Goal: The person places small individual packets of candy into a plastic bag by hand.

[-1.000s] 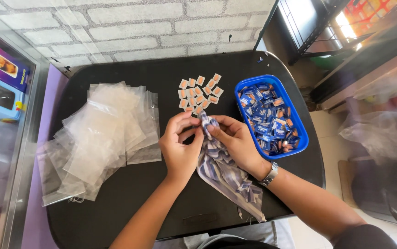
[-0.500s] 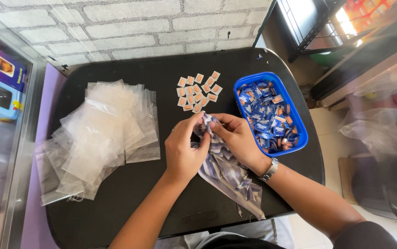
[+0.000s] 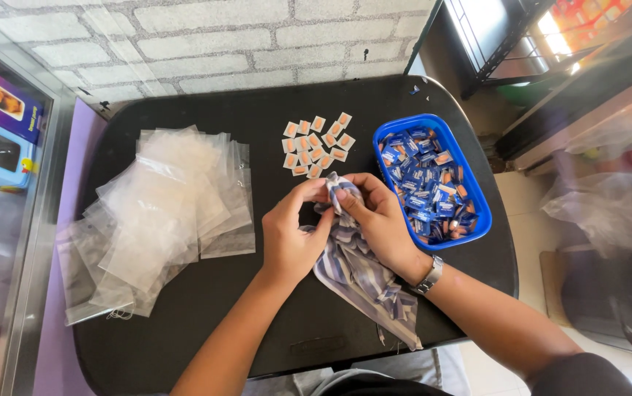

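Note:
Both my hands grip a blue-and-white striped cloth (image 3: 360,275) over the middle of a black table (image 3: 206,323). My left hand (image 3: 290,235) pinches the bunched top of the cloth from the left. My right hand (image 3: 378,216), with a metal watch on its wrist, closes its fingers on the same bunched end from the right. The rest of the cloth trails down toward the table's near edge. Just beyond my fingers lie several small orange-and-white packets (image 3: 316,143).
A blue rectangular tray (image 3: 477,198) full of small blue and orange wrapped pieces sits right of my hands. A spread pile of clear plastic bags (image 3: 162,205) covers the table's left half. A white brick wall runs behind; a glass cabinet stands at the left.
My hands have shifted slightly on the cloth's bunched end, working it between the fingers. The tray, packets and bags have not moved.

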